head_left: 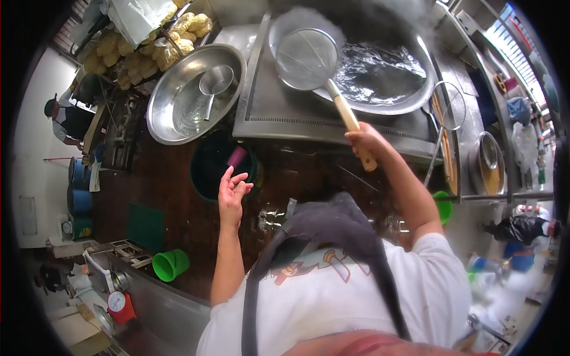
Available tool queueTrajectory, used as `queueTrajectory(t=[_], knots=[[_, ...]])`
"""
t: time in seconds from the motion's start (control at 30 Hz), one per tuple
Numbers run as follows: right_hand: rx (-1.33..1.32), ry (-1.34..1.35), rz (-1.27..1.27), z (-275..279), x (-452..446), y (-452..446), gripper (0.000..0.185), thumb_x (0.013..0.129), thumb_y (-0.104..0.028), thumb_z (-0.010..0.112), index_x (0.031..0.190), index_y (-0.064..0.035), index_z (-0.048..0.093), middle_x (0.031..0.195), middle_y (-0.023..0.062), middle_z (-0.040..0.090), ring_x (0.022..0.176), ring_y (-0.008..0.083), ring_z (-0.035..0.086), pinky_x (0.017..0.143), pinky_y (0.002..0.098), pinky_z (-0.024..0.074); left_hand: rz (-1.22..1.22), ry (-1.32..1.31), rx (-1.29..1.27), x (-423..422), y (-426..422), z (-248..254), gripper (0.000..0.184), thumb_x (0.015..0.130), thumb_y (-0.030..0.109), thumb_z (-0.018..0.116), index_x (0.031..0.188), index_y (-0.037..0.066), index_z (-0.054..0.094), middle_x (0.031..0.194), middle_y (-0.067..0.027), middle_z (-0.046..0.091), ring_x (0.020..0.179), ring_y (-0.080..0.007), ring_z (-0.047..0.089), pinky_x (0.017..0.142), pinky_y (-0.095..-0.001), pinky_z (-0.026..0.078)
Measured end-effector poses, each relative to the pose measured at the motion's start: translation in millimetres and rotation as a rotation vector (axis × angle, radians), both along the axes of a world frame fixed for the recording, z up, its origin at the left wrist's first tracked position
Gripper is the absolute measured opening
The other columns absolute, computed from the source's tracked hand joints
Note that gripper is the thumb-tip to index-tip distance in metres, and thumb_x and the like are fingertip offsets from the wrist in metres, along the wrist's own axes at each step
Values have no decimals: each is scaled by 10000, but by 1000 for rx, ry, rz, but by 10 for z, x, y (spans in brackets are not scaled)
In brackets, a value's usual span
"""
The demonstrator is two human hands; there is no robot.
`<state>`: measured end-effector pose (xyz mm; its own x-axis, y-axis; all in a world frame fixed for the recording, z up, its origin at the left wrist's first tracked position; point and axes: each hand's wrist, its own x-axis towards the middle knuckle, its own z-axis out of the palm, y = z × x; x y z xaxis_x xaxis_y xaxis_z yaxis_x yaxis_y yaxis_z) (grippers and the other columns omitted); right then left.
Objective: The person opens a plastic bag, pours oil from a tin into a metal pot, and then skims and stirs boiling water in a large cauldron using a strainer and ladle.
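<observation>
My right hand point(366, 142) is wrapped round the wooden handle of a round mesh strainer point(307, 58). The strainer's mesh is over the left part of a big steaming pot point(428, 83), in which dark liquid point(380, 74) ripples. Nothing is in my left hand point(233, 193), which is raised with its fingers apart, just below a purple object point(236, 157) at a dark green bucket point(205, 172). Beyond that bucket, a wide metal basin point(157, 113) holds a small metal ladle point(216, 81) and some clear liquid.
Bags of yellowish food point(193, 25) are stacked at the upper left. A wire hoop tool point(450, 105) leans right of the pot. Green buckets point(170, 265) and a red scale point(120, 305) are lower left. Other people point(71, 118) stand at both sides.
</observation>
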<state>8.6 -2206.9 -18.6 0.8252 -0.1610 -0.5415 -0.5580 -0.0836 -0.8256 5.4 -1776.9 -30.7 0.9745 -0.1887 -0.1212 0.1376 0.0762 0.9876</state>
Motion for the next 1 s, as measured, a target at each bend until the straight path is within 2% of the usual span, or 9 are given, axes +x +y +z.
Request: queueTrajectory(t=[0.07,0.1,0.17,0.23,0.27,0.6,0.7,0.93,1.0], knots=[[-196,-6,40,169,-253,261,244,922,-168,641,1028,-31,470,712,22,543,511,123,555,437,326,489,-3,12,-24,-11,41,-2,528,998,128,569,1480,54,366,1229,-140,625,951,-178,678,873,-309,547],[-264,-35,25,104,-380,337,254,927,-164,628,1063,-15,473,728,100,609,536,222,617,471,407,516,-11,12,-37,-10,42,-2,526,998,126,569,1479,55,367,1228,-140,625,950,-178,678,873,-309,548],[-898,-320,87,-424,-635,465,252,938,-151,588,1098,6,474,784,216,659,645,368,671,567,507,534,-23,14,-59,-20,8,1,523,998,123,569,1477,56,370,1227,-139,626,947,-177,680,873,-308,551],[-998,-206,155,-774,-777,545,259,960,-130,515,1165,22,468,838,280,663,771,453,668,660,560,525,-24,4,-71,-35,-86,67,524,995,104,571,1474,29,371,1214,-148,629,946,-177,671,865,-303,538],[-1011,-210,165,-1123,-824,447,281,968,-137,490,1216,-5,474,877,234,679,775,445,652,690,552,508,-23,2,-74,-65,-120,102,524,993,94,572,1472,16,371,1208,-153,631,946,-177,666,861,-300,532],[-1007,-330,296,-1728,-753,-80,252,954,-119,481,1188,-24,476,849,230,681,751,443,673,650,560,534,50,27,-68,-330,-788,181,484,1003,120,552,1455,49,392,1219,-146,630,947,-185,677,879,-325,549],[-939,-436,172,-1073,-585,-256,241,964,-131,473,1196,-68,488,859,234,679,740,463,659,651,570,527,25,19,-39,-460,-1213,260,504,991,106,575,1452,21,390,1196,-142,640,934,-180,673,860,-316,545],[-915,-417,-186,-684,-53,-1923,261,1049,-237,342,1088,-74,542,716,233,661,701,467,653,625,560,506,87,52,65,-769,-1794,258,493,1004,110,546,1464,42,382,1216,-141,632,945,-172,678,884,-319,545],[-900,-335,-231,-498,29,-2558,313,1045,-219,341,1230,-54,530,827,235,685,791,433,679,681,537,520,109,71,96,-886,-1843,235,493,1003,109,547,1463,40,383,1216,-143,632,945,-173,679,883,-319,546]])
